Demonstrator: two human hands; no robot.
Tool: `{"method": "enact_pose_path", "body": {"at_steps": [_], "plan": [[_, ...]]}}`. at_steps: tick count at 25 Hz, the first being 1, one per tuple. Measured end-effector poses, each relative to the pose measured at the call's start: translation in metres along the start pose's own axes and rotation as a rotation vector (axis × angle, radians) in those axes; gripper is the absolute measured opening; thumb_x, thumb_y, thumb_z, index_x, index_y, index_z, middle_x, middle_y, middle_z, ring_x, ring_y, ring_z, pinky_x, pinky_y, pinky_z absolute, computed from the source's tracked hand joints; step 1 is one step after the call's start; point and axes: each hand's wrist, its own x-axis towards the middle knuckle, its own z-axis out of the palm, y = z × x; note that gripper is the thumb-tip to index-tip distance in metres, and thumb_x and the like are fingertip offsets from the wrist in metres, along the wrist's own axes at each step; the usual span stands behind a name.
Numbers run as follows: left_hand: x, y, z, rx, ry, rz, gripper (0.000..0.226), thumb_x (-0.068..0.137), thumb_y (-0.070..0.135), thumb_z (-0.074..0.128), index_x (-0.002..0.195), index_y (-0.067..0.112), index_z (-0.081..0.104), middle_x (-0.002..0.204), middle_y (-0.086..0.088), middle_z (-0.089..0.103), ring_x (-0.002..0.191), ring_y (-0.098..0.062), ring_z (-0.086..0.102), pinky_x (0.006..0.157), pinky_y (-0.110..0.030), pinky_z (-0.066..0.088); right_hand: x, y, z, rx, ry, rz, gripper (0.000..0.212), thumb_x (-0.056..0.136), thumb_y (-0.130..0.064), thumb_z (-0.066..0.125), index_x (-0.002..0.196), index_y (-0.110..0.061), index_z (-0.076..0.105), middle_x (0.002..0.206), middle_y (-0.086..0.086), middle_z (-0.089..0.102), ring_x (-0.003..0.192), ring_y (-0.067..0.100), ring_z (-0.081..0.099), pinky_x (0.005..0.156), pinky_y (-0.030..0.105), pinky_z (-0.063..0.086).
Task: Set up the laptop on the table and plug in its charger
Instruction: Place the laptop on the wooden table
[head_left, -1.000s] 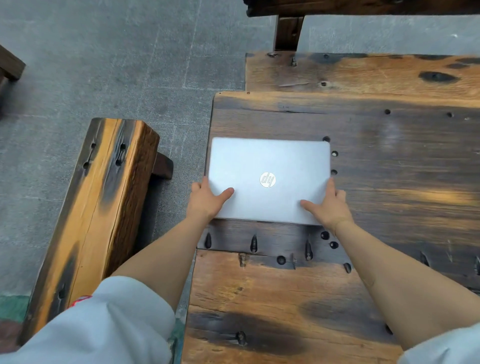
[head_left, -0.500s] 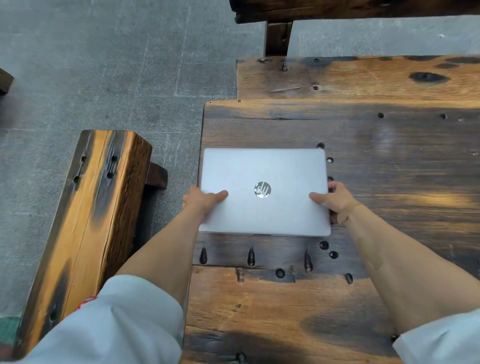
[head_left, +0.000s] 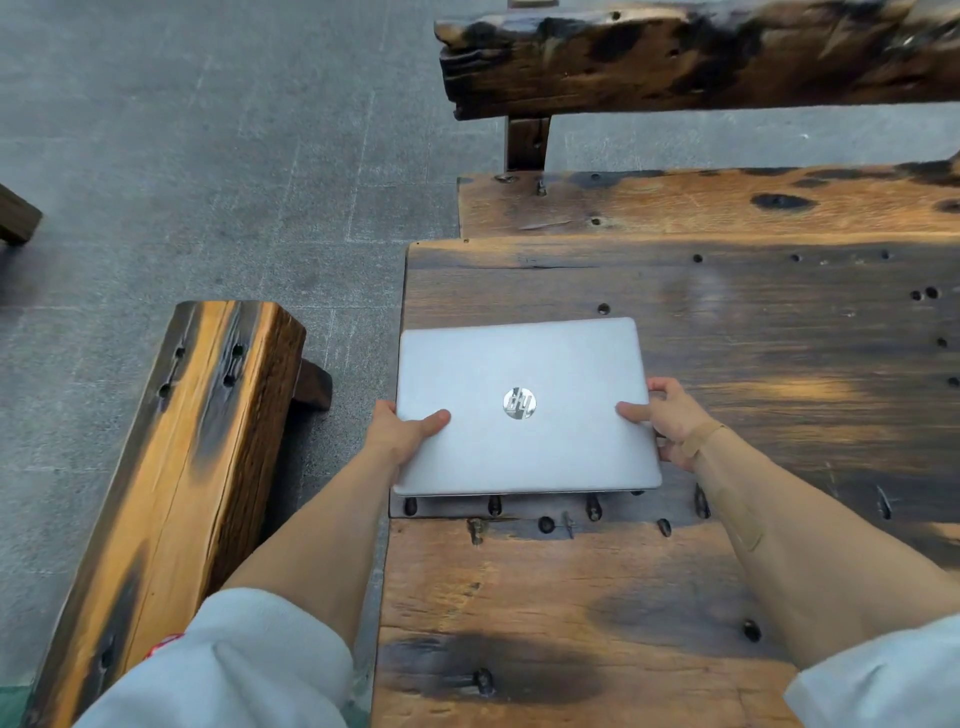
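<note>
On a rough, nail-studded wooden counter (head_left: 675, 597) over grey paving, a closed silver HP laptop (head_left: 524, 410) sits at the left edge, left hand (head_left: 402, 434) and right hand (head_left: 670, 418) gripping its sides; nail heads could scratch its underside, or it might tip off.

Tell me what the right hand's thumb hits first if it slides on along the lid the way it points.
Likely the round logo on the laptop: the right hand has its thumb on the lid, pointing left toward it.
</note>
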Motion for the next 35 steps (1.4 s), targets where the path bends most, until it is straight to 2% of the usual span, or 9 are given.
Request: {"method": "enact_pose_path", "body": {"at_steps": [3, 6, 14, 19, 22, 25, 28, 32, 35], "plan": [[-0.041, -0.001, -0.017, -0.047, -0.068, 0.018, 0.072, 0.069, 0.028, 0.088, 0.120, 0.008, 0.040, 0.116, -0.009, 0.061, 0.087, -0.021, 0.063, 0.068, -0.034, 0.051, -0.046, 0.003, -0.012, 0.030, 0.005, -0.058, 0.047, 0.084, -0.004, 0.071, 0.118, -0.019, 0.043, 0.114, 0.013, 0.060, 0.078, 0.022, 0.057, 0.068, 0.038, 0.048], [-0.084, -0.006, -0.036, -0.062, -0.103, 0.084, 0.073, 0.070, 0.027, 0.087, 0.122, 0.009, 0.040, 0.115, -0.007, 0.061, 0.082, -0.014, 0.062, 0.059, -0.029, 0.048, -0.094, 0.013, -0.022, 0.029, 0.009, -0.107, 0.045, 0.084, -0.005, 0.071, 0.117, -0.019, 0.044, 0.111, 0.012, 0.061, 0.079, 0.023, 0.058, 0.070, 0.040, 0.049], [-0.184, -0.030, -0.063, -0.097, -0.177, 0.226, 0.068, 0.068, 0.028, 0.088, 0.118, 0.012, 0.044, 0.102, 0.000, 0.064, 0.081, -0.015, 0.065, 0.054, -0.028, 0.047, -0.204, 0.074, -0.048, 0.115, 0.075, -0.205, 0.047, 0.082, -0.005, 0.072, 0.118, -0.020, 0.044, 0.099, 0.007, 0.062, 0.081, 0.024, 0.061, 0.064, 0.040, 0.052], [-0.220, -0.041, -0.055, -0.039, -0.245, 0.299, 0.066, 0.069, 0.029, 0.087, 0.116, 0.015, 0.044, 0.096, 0.005, 0.061, 0.079, -0.013, 0.064, 0.053, -0.027, 0.046, -0.247, 0.125, -0.070, 0.201, 0.159, -0.226, 0.048, 0.082, -0.004, 0.072, 0.120, -0.017, 0.046, 0.112, 0.011, 0.061, 0.085, 0.024, 0.060, 0.072, 0.042, 0.050], [-0.237, -0.043, -0.034, -0.016, -0.309, 0.334, 0.068, 0.067, 0.030, 0.088, 0.116, 0.015, 0.043, 0.100, 0.003, 0.062, 0.083, -0.014, 0.064, 0.055, -0.028, 0.046, -0.270, 0.150, -0.092, 0.257, 0.222, -0.230, 0.053, 0.083, -0.004, 0.071, 0.127, -0.015, 0.045, 0.115, 0.014, 0.061, 0.087, 0.027, 0.061, 0.069, 0.041, 0.052], [-0.256, -0.040, -0.001, 0.010, -0.380, 0.365, 0.062, 0.068, 0.028, 0.087, 0.112, 0.017, 0.046, 0.100, 0.003, 0.063, 0.082, -0.014, 0.064, 0.054, -0.027, 0.048, -0.291, 0.174, -0.128, 0.297, 0.277, -0.225, 0.053, 0.083, -0.005, 0.071, 0.128, -0.015, 0.045, 0.116, 0.013, 0.061, 0.096, 0.033, 0.061, 0.074, 0.048, 0.054], [-0.279, -0.034, 0.039, 0.050, -0.453, 0.407, 0.049, 0.067, 0.027, 0.087, 0.099, 0.020, 0.050, 0.092, 0.007, 0.065, 0.071, -0.007, 0.066, 0.046, -0.022, 0.048, -0.310, 0.201, -0.167, 0.348, 0.337, -0.212, 0.049, 0.082, -0.005, 0.072, 0.123, -0.017, 0.048, 0.107, 0.009, 0.062, 0.090, 0.030, 0.060, 0.065, 0.042, 0.052], [-0.314, -0.025, 0.106, 0.108, -0.536, 0.436, 0.067, 0.065, 0.028, 0.089, 0.114, 0.013, 0.046, 0.105, -0.002, 0.064, 0.084, -0.017, 0.066, 0.056, -0.030, 0.047, -0.328, 0.239, -0.230, 0.435, 0.406, -0.203, 0.047, 0.080, -0.004, 0.072, 0.119, -0.016, 0.048, 0.107, 0.011, 0.062, 0.087, 0.029, 0.059, 0.067, 0.042, 0.051], [-0.350, -0.020, 0.167, 0.140, -0.581, 0.463, 0.068, 0.064, 0.026, 0.089, 0.115, 0.011, 0.047, 0.106, -0.003, 0.066, 0.083, -0.017, 0.066, 0.056, -0.030, 0.046, -0.341, 0.272, -0.288, 0.505, 0.454, -0.195, 0.046, 0.079, -0.001, 0.072, 0.116, -0.017, 0.049, 0.109, 0.013, 0.061, 0.091, 0.031, 0.058, 0.069, 0.041, 0.051]]}}
